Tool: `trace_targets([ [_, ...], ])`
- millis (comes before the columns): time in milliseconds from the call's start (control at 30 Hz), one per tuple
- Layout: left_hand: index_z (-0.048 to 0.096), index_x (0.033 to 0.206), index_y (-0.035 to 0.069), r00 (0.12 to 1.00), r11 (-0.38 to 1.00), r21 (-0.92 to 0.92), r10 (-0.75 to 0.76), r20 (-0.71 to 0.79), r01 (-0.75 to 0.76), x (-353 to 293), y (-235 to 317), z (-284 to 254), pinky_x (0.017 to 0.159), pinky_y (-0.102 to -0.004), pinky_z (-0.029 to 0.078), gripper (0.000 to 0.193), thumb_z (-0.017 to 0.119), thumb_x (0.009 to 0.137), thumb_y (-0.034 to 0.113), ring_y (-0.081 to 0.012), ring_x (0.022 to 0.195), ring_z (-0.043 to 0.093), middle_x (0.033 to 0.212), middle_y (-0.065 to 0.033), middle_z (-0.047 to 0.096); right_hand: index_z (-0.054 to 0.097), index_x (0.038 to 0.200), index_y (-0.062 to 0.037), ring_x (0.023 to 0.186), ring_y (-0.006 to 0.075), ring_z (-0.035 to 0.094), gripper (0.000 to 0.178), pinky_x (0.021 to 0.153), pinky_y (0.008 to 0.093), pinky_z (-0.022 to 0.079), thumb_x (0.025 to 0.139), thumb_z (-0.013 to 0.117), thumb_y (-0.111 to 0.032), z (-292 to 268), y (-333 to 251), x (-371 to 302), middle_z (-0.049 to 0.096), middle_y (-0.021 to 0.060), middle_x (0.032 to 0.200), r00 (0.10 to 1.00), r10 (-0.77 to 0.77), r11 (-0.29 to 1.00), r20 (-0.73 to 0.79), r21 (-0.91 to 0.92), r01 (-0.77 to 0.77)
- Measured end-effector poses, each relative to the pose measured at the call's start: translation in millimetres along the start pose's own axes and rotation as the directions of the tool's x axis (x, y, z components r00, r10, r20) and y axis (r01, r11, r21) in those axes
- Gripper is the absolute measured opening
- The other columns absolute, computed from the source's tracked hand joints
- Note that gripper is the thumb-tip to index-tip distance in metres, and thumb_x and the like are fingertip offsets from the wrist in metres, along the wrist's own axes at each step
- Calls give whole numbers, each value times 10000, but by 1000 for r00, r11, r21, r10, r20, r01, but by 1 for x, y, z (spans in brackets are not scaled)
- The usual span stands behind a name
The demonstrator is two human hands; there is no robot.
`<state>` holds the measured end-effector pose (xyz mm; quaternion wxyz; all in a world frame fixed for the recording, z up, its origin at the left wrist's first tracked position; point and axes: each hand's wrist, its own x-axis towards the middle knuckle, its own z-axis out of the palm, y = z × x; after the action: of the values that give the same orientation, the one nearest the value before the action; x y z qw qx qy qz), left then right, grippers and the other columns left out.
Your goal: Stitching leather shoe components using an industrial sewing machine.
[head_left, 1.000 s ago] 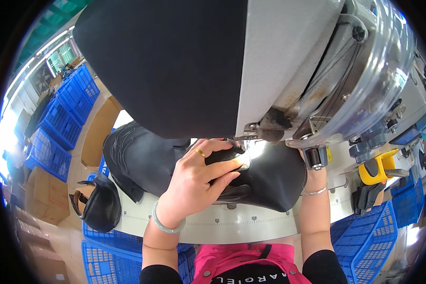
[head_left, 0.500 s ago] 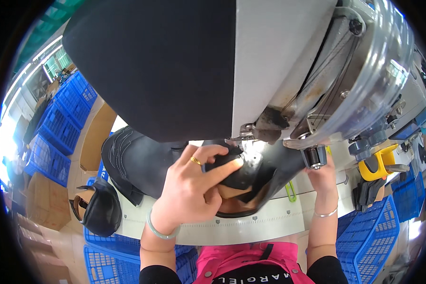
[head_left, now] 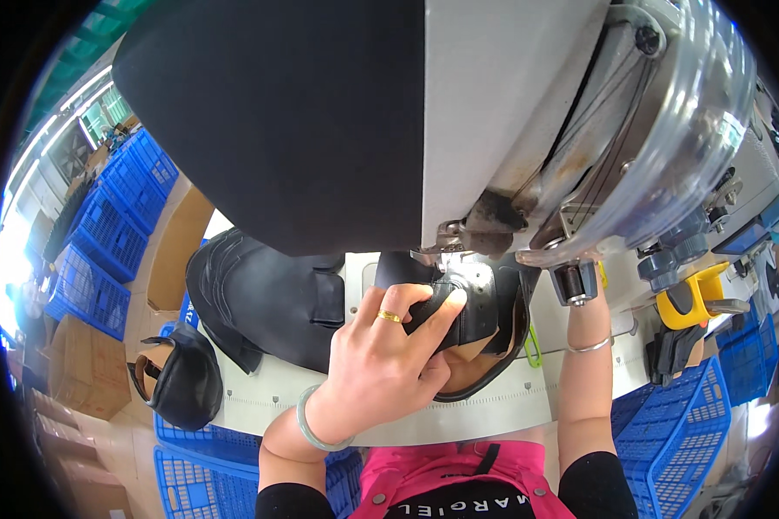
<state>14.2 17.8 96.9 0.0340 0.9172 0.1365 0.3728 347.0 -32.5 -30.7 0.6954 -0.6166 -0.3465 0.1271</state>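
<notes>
A black leather shoe upper [head_left: 518, 346] with a tan lining lies under the needle area of a sewing machine [head_left: 511, 112]. My left hand [head_left: 389, 342], wearing a gold ring, holds the upper's near-left part. Two of its fingertips press the leather close beside the machine's shiny metal plate [head_left: 479, 285], while the other fingers are bent. My right forearm [head_left: 587, 381] reaches up on the right, behind the machine head's metal fitting; its hand is mostly hidden, so its fingers do not show. Left of my left hand lies more black leather [head_left: 268, 290] with stitched edges.
Another black leather upper [head_left: 186, 381] rests at the table's left edge. A curved ruler strip runs along the near rim of the white table [head_left: 389, 424]. A green tool [head_left: 533, 346] and a yellow holder [head_left: 697, 294] are on the right. Blue crates [head_left: 675, 432] stand around.
My left hand has moved right, its fingertips closer to the needle area. The shoe upper has turned and shifted right. My right hand has gone farther up behind the machine head.
</notes>
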Motion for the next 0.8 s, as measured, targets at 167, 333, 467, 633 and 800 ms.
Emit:
trace_targets([
  [167, 689, 1115, 114, 1000, 1000, 10, 11, 1, -11, -1, 1, 1, 566, -299, 486, 538, 690, 577, 90, -196, 720, 522, 990, -51, 528, 528, 1233, 13, 1002, 253, 596, 526, 882, 381, 501, 797, 755, -172, -1, -24, -5, 609, 126, 1139, 952, -307, 884, 18, -366, 292],
  [333, 685, 1109, 77, 998, 999, 23, 40, -41, -40, 1, 1, 2, 572, -303, 492, 535, 689, 575, 78, -206, 706, 527, 972, -58, 542, 576, 1181, -1, 1001, 266, 596, 560, 872, 376, 490, 737, 806, -253, 11, -97, -40, 614, 135, 1128, 922, -261, 799, 286, -472, 373],
  [467, 669, 1081, 8, 994, 996, -84, 24, -110, -33, 5, -4, -2, 610, -333, 518, 463, 662, 623, 70, -254, 715, 585, 934, -100, 621, 658, 1129, -23, 1142, 258, 582, 718, 913, 405, 490, 538, 922, -333, 25, -169, -74, 596, 129, 1243, 654, -341, 653, 675, -330, 682],
  [633, 668, 1058, -21, 984, 916, -381, -164, -77, 122, 10, -20, -11, 665, -361, 523, 388, 625, 678, 40, -283, 709, 615, 926, -149, 678, 686, 994, -100, 1034, 307, 586, 389, 874, 400, 465, 610, 737, -63, 66, -176, -86, 643, 50, 1034, 481, -484, 495, 731, -224, 839],
  [800, 689, 1046, 23, 992, 913, -401, -109, -69, 72, 14, -24, -11, 681, -364, 521, 364, 621, 689, 40, -275, 749, 619, 937, -142, 683, 720, 861, -96, 969, 264, 594, 301, 867, 392, 446, 591, 657, 20, 64, -164, -79, 690, 25, 916, 425, -551, 575, 718, -43, 817],
])
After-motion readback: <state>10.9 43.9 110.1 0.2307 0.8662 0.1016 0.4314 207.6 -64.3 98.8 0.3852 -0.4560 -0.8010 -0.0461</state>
